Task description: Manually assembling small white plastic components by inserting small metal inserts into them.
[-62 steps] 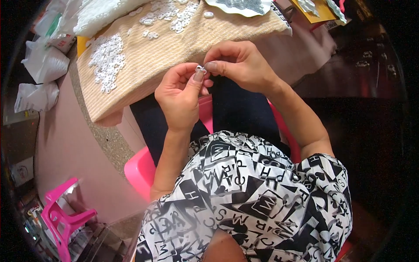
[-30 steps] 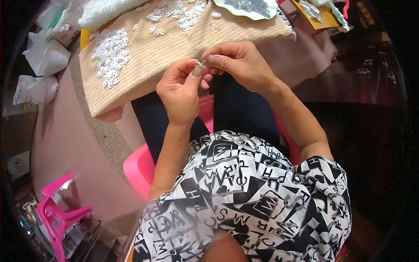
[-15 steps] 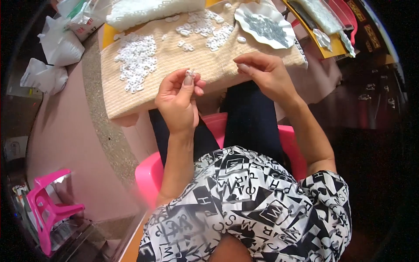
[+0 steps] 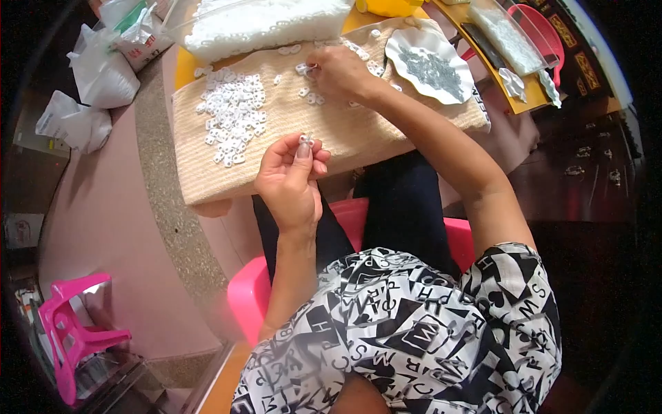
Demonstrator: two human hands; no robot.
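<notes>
Left hand is pinching a small white piece between fingers and thumb near the striped cloth's front edge, likely keeping it steady and visible. Right hand is hanging low among scattered white pieces; cannot tell its grip. White pile is lying leftward, probably for easy reach. Beyond, clear box is holding more white pieces; fluted plate, grey bits.

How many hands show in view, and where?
2: left hand, pinching a small white item by the near edge of the cloth; right hand, among loose white pieces on it.
</notes>
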